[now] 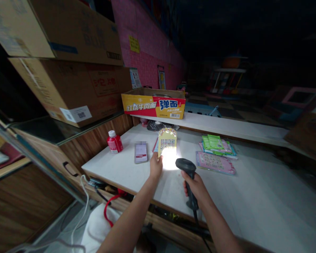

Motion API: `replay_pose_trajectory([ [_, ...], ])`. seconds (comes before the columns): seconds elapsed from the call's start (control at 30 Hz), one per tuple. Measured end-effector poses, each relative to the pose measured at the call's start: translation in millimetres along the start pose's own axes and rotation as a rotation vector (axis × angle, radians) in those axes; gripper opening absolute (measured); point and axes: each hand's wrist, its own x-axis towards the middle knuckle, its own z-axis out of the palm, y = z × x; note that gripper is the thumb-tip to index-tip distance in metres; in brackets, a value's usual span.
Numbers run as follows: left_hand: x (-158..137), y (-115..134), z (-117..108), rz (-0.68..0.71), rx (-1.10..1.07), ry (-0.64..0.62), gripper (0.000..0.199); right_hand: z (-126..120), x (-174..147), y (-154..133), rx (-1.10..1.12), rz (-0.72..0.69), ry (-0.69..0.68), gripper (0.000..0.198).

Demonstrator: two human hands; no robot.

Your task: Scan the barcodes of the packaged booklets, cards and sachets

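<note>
My right hand (193, 186) is wrapped round the handle of a black barcode scanner (185, 164), whose cable runs down past the table's front edge. Bright white light falls in front of the scanner head, on the lower part of a yellow card-like pack (167, 137) with a scalloped top and rows of small pictures. My left hand (156, 165) grips that pack by its lower left edge. A pink pack of similar shape (215, 162) lies to the right, below a pile of green packets (213, 142). Left of my left hand lies a phone (140, 152) with its screen lit.
A red bottle with a white cap (115, 142) stands on the white table (102, 165) at the left. Behind, a yellow and red noodle carton (154, 104) sits on a raised ledge. Large cardboard boxes (76, 84) are stacked at the left. Cables hang by the front edge.
</note>
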Motion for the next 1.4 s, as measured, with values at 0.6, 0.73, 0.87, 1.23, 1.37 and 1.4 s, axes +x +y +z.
replay_pose_trajectory([
  [0.6, -1.3, -4.4, 0.7, 0.028, -0.081, 0.004, 0.013, 9.3, 0.9, -3.3, 0.049, 0.028, 0.008, 0.043],
  [0.73, -0.5, -8.5, -0.4, 0.026, -0.089, -0.023, 0.016, 10.0, 1.9, -4.1, 0.057, 0.043, 0.014, 0.045],
  [0.87, -0.2, -4.8, -2.0, 0.007, -0.122, -0.028, 0.023, -4.3, 2.0, -5.4, 0.142, 0.069, 0.003, 0.044],
  [1.23, 0.4, 22.6, -9.3, -0.195, -0.505, -0.101, 0.051, -140.2, 12.5, 7.7, 0.690, 0.114, -0.057, 0.035],
  [1.37, -0.1, 29.6, -14.3, -0.283, -0.604, -0.205, 0.055, -166.9, 8.9, 19.1, 0.871, 0.003, 0.008, 0.031],
  [1.4, -1.3, 32.3, -14.3, -0.304, -0.617, -0.242, 0.056, -170.0, 7.7, 22.1, 0.911, -0.027, 0.012, 0.030],
])
